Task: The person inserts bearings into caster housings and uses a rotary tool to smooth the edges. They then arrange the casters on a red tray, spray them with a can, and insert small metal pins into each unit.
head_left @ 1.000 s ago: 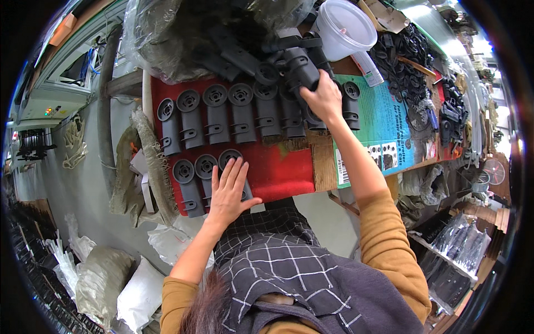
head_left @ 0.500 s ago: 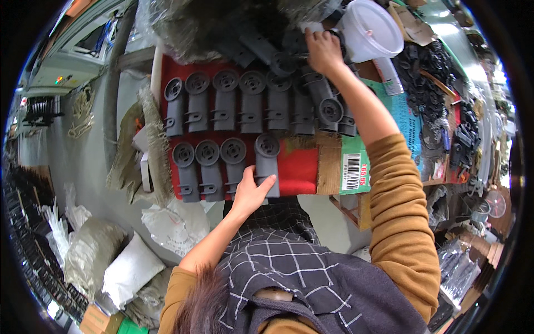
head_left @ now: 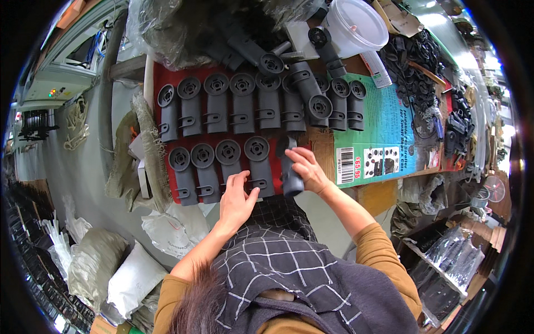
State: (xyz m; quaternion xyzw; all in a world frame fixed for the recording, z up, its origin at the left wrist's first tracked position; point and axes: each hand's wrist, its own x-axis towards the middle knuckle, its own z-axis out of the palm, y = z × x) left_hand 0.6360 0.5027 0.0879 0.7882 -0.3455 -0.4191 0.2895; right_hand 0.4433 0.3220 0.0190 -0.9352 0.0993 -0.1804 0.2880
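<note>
My right hand [head_left: 311, 173] grips a dark grey plastic tube fitting [head_left: 292, 181] by its side, at the near edge of the table. The fitting is tilted, and its far end is partly hidden by my fingers. Immediately left of it stands a similar fitting with a round hubbed head [head_left: 257, 157], last in the front row. My left hand [head_left: 236, 203] is by the lower end of that fitting, thumb and fingers apart; whether it touches is unclear. Behind lies a longer row of the same fittings [head_left: 216, 106], with one fitting [head_left: 311, 94] lying askew across it.
Red cloth [head_left: 275, 167] and a green-blue printed cardboard sheet [head_left: 384, 136] cover the tabletop. More loose fittings [head_left: 253, 53] and clear plastic wrap [head_left: 161, 33] lie at the back. A white tub [head_left: 356, 30] stands back right, near piled black parts [head_left: 414, 67].
My right hand has come from the back, beside the tub, to the front row, bringing a fitting. My left hand has loosened from around the front row's last fitting and shifted left.
</note>
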